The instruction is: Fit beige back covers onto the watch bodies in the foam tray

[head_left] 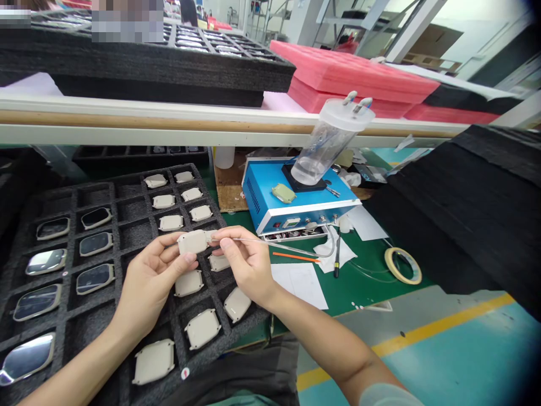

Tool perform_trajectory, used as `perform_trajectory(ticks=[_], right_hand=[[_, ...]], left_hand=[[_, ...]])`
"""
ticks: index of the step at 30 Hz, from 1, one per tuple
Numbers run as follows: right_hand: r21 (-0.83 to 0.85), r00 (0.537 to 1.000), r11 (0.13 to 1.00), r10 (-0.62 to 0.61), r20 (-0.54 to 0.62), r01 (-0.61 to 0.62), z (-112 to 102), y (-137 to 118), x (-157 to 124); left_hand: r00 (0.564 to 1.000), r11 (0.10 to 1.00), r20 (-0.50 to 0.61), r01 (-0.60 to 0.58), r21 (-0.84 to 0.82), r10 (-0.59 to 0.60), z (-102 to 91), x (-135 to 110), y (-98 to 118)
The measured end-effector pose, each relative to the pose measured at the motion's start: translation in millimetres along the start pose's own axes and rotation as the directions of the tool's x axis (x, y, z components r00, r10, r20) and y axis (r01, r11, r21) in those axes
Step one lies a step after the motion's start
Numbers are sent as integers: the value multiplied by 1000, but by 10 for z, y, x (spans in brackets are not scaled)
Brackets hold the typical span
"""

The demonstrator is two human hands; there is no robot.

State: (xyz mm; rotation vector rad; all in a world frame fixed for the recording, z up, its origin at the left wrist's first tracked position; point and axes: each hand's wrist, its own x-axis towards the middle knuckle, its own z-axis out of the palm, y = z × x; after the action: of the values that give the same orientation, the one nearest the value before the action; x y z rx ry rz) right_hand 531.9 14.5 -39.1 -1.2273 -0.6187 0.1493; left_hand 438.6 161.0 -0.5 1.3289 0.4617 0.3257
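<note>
My left hand [154,270] is closed on a small beige casing [193,242], held above a black foam tray [71,200]. My right hand [245,259] pinches the end of a thin clear tube [291,248] and holds its tip against the casing's right edge. The tube runs right to a blue box machine [270,203] that carries a clear plastic canister [327,144]. Below my hands, the tray's cells hold several more beige casings [202,328]; its left columns hold glossy dark-faced pieces [95,278].
A beige part [284,193] lies on the blue machine. On the green mat are white paper [301,282], an orange stick [296,257], a black pen [336,256] and a tape roll [403,265]. Black foam [473,208] lies right; pink foam sheets [350,73] sit on the shelf.
</note>
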Motion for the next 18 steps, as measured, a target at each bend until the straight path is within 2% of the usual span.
perform_trajectory(ticks=[18], right_hand=[[-11,1000,1000,-6,-6,6,3,-6,1]], left_hand=[[1000,1000,-8,-13,24,13,-6,-9,12]])
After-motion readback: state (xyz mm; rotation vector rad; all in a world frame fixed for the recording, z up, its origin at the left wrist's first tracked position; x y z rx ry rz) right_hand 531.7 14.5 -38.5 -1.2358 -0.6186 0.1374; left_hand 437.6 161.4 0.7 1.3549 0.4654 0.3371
